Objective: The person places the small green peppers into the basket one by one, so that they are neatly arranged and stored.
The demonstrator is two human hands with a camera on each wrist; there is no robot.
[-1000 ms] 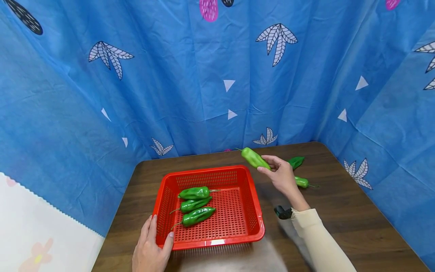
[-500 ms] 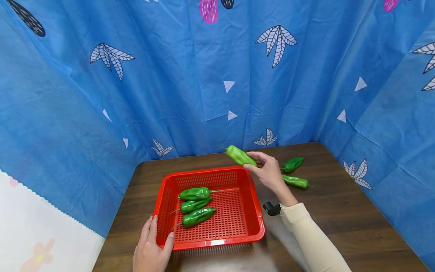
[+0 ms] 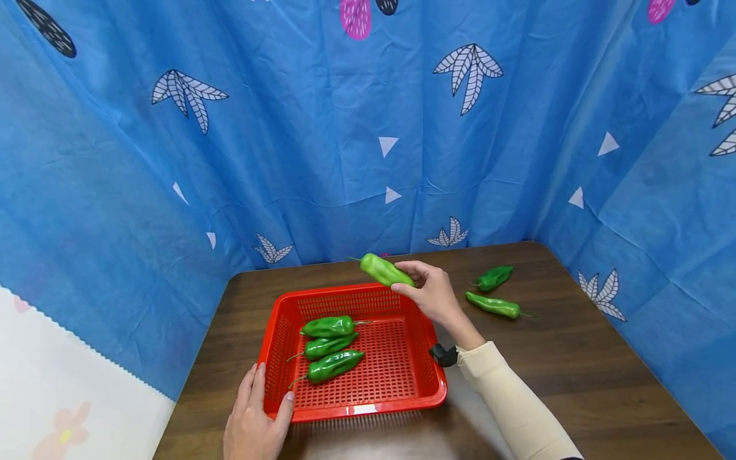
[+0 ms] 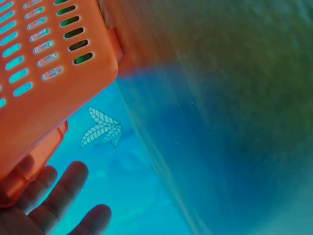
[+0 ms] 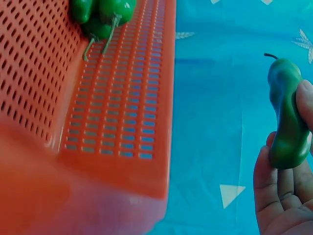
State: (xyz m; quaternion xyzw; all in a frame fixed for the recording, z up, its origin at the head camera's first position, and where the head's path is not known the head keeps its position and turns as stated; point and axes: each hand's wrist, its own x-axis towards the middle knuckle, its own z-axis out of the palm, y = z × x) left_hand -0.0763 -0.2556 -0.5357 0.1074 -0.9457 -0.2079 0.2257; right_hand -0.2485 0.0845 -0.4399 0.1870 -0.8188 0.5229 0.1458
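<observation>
A light green pepper (image 3: 384, 271) is held above the back right rim of the red plastic basket (image 3: 368, 409). My right hand (image 3: 431, 292) pinches its tip end between thumb and fingers, and the stem points left. The right wrist view shows the same pepper (image 5: 287, 117) outside the basket wall. My left hand (image 3: 253, 418) rests at the basket's near left corner, thumb on the front rim and fingers along the left side. In the left wrist view the fingers (image 4: 63, 193) look fairly straight beside the rim. Inside the basket lie three green peppers (image 3: 330, 348), side by side on the left.
Two more peppers lie on the wooden table (image 3: 552, 358) to the right: a dark green one (image 3: 494, 278) and a lighter one (image 3: 493, 305). A blue patterned curtain (image 3: 345, 128) hangs behind and around the table. A white cloth (image 3: 69, 383) is at the far left.
My right hand has carried the light green pepper leftward, from beside the basket to over its back right rim. The two table peppers are now fully uncovered. My left hand has stayed put.
</observation>
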